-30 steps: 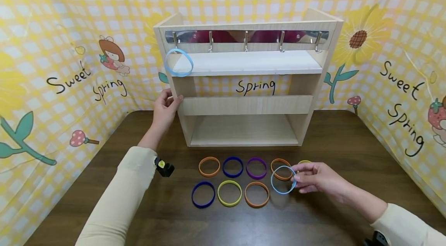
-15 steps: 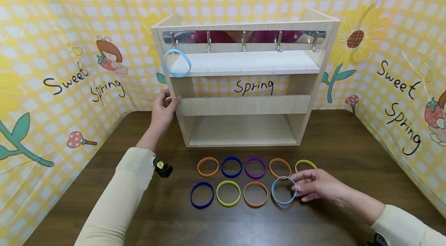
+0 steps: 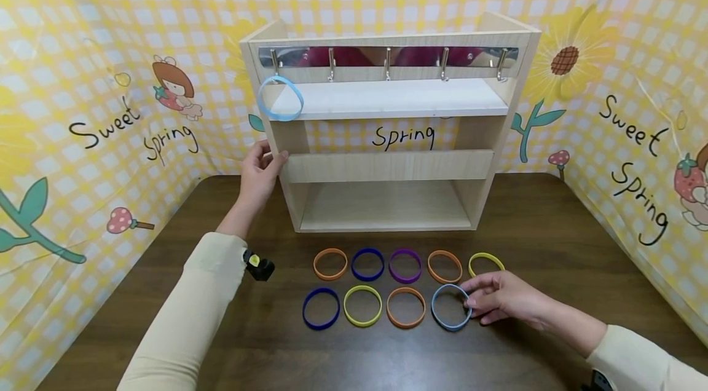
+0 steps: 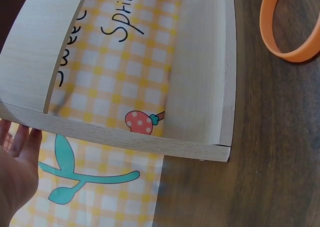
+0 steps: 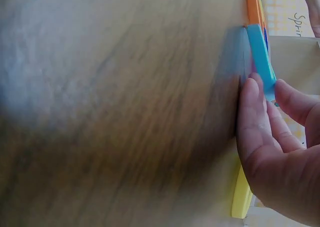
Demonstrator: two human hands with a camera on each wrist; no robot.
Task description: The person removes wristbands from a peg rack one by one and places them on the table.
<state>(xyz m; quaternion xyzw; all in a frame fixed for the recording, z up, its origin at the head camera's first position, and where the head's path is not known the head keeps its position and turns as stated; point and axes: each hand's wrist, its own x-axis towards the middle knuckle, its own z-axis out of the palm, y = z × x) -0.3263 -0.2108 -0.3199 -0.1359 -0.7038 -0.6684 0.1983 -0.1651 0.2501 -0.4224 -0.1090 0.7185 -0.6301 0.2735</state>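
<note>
My right hand (image 3: 509, 300) pinches a light blue silicone wristband (image 3: 433, 311) by its right side, at the right end of the front row of wristbands. In the right wrist view this wristband (image 5: 259, 49) sits between thumb and fingertips, slightly tilted and close over the tabletop. My left hand (image 3: 259, 177) grips the left side panel of a pale wooden shelf (image 3: 389, 168), thumb at its front edge. Fingers of that hand (image 4: 22, 142) show at the panel in the left wrist view. Another light blue wristband (image 3: 300, 99) hangs from the leftmost metal hook (image 3: 275, 62).
Orange (image 3: 315, 268), dark blue (image 3: 369, 281), purple (image 3: 405, 281) and yellow (image 3: 471, 262) wristbands lie in two rows on the dark wooden table (image 3: 354, 360) before the shelf. Several hooks line its top rail. A yellow checked cloth (image 3: 110, 22) encloses the back and sides.
My right hand has lowered the light blue wristband toward the table and nearer the front, uncovering the yellow wristband behind. The left hand keeps its hold on the shelf.
</note>
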